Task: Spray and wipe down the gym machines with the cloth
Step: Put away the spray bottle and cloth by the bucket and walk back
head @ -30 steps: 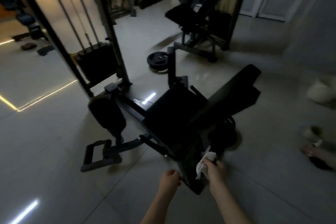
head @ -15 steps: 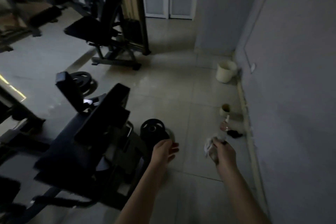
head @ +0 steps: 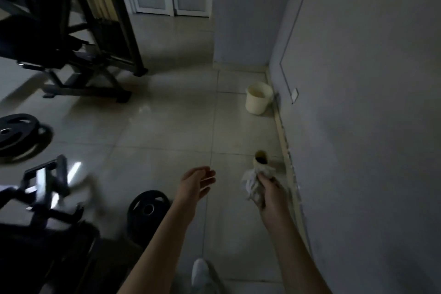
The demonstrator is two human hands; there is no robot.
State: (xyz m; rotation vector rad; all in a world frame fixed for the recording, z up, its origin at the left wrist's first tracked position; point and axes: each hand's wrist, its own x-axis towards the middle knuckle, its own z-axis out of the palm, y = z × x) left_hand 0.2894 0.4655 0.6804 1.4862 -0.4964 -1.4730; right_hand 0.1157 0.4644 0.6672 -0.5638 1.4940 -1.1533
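Note:
My right hand (head: 270, 192) grips a crumpled white cloth (head: 253, 182) low over the floor near the right wall. My left hand (head: 196, 182) is stretched forward beside it, fingers relaxed and holding nothing. Just beyond the cloth a small pale cup-like container (head: 261, 158) stands on the tiles by the baseboard. The black gym machine (head: 45, 200) I was at lies blurred at the lower left. A second dark machine (head: 55, 38) stands at the upper left. No spray bottle can be made out.
A cream bucket (head: 259, 98) stands by the wall corner. Black weight plates lie on the floor, one (head: 148, 207) near my left forearm and a stack (head: 18, 133) at the left edge. A grey wall (head: 358, 102) fills the right. My white shoe (head: 200, 272) shows below.
The view has swung right, from the black machine to the floor by the wall. My right hand with the cloth has moved toward the small container; my left hand has opened and reached forward.

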